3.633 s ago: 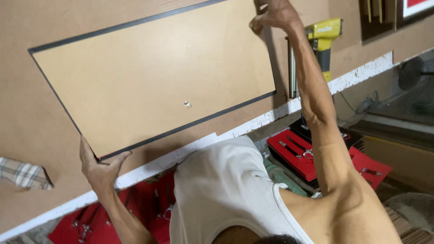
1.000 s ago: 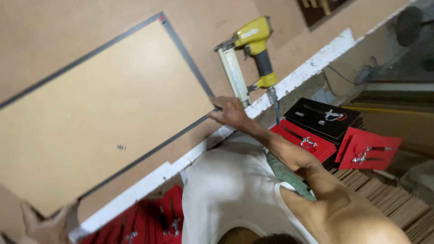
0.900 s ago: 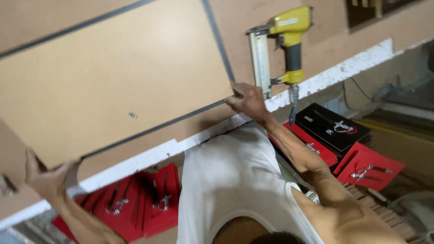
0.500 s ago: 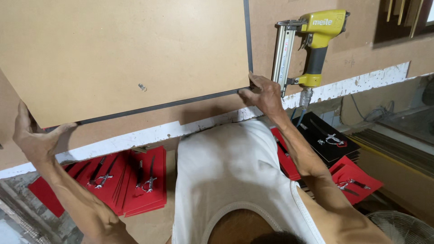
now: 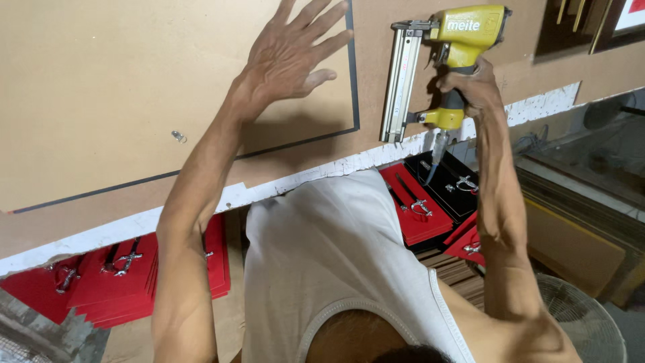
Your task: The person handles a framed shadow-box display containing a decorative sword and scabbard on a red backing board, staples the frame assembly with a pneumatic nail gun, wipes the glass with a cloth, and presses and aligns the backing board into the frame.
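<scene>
On the board (image 5: 101,87), near its right edge, the left hand (image 5: 292,57) lies flat w/ fingers spread wide, palm down, holding nothing; the pressure looks meant to keep the panel from sliding on the bench (image 5: 403,40) under it. Just right of that edge, the right hand (image 5: 470,87) is wrapped tight round the grip of the yellow nail gun (image 5: 447,60), held w/ its long magazine running alongside the board's dark border strip (image 5: 355,81), nose end toward the bench's white-painted front edge (image 5: 302,181). An air hose fitting (image 5: 438,144) hangs off the handle base. A small metal hanger (image 5: 178,137) sits on the board, well apart from both hands. Below the bench: red and black trays (image 5: 416,202) w/ metal fittings, more red ones (image 5: 114,275) at left, a fan (image 5: 581,316) at lower right.
</scene>
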`<state>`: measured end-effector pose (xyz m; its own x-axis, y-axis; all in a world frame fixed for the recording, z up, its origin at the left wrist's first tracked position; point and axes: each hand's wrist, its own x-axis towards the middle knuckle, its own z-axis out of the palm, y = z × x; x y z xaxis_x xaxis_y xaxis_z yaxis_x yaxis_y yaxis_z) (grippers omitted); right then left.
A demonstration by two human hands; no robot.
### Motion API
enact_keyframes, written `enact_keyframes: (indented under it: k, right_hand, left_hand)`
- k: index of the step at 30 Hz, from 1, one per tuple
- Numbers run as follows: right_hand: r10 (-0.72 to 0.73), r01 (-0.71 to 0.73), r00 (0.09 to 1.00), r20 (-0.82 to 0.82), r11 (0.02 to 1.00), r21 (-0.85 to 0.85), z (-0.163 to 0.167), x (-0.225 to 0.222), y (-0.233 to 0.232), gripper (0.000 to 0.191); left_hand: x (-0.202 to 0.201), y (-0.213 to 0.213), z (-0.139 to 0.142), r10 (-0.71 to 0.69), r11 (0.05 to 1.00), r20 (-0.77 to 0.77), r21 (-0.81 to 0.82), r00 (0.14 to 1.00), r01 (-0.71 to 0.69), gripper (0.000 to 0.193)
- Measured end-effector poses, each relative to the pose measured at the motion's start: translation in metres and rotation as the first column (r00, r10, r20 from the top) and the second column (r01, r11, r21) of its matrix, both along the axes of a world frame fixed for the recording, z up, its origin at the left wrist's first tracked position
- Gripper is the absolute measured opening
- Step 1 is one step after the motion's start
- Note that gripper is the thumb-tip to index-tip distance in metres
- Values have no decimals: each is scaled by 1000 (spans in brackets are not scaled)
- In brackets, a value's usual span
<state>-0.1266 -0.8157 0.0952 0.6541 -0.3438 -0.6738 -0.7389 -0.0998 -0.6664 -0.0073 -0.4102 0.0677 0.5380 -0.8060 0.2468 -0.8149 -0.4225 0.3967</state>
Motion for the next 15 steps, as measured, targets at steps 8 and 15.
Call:
enact_keyframes:
  k: [8, 15]
  right_hand:
    - [306, -306, 951, -55, 952, -5, 92, -20, 20, 45]
    - [916, -835, 345, -204, 201, -512, 127, -47, 67, 55]
  left_hand:
    - [23, -8, 25, -110, 992, -176, -78, 978, 97, 42]
    - [16, -11, 1, -49, 985, -217, -175, 975, 11, 36]
